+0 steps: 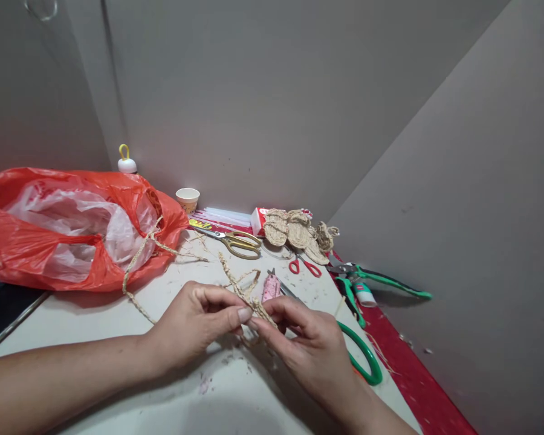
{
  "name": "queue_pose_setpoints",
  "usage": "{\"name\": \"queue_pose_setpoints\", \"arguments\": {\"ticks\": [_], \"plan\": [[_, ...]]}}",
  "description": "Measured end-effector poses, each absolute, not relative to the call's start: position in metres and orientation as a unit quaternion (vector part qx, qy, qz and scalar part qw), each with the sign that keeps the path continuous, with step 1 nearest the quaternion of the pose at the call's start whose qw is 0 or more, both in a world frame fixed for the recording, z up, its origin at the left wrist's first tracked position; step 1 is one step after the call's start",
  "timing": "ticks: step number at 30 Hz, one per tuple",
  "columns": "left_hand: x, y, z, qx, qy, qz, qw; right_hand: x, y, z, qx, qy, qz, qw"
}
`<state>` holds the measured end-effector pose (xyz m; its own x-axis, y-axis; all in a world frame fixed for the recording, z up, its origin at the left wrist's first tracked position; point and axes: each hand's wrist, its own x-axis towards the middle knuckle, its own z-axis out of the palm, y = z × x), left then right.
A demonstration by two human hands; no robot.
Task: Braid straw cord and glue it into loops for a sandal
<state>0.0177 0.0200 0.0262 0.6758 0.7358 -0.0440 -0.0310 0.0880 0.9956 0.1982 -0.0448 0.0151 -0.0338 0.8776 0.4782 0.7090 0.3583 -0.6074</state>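
Both hands meet over the middle of the white table, pinching a braided straw cord. My left hand (208, 317) grips the straw cord (236, 285) between thumb and fingers. My right hand (299, 338) pinches the same cord just to the right, its fingertips touching the left thumb. A strand of the cord stands up and away from the fingers, and a loop curls beside it. Below the hands, more straw shows, partly hidden by the fingers. Just behind the right fingers lies a pink-wrapped tool (271, 287).
A red plastic bag (13, 248) with a straw braid (129, 275) fills the left. Behind are a paper cup (187, 198), gold-handled scissors (240, 243), woven straw pieces (298, 232) and red scissors (309, 267). Green-handled pliers (390, 281) and a green handle (369, 362) lie right.
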Motion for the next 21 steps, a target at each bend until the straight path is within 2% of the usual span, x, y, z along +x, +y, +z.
{"name": "queue_pose_setpoints", "arguments": {"ticks": [11,21], "plan": [[0.021,0.02,0.026,0.601,0.285,0.284,0.69,0.193,-0.046,0.016,-0.551,-0.735,0.091,0.385],[0.015,0.022,0.045,0.716,0.257,0.193,0.62,0.192,-0.048,0.018,-0.533,-0.764,0.058,0.36]]}}
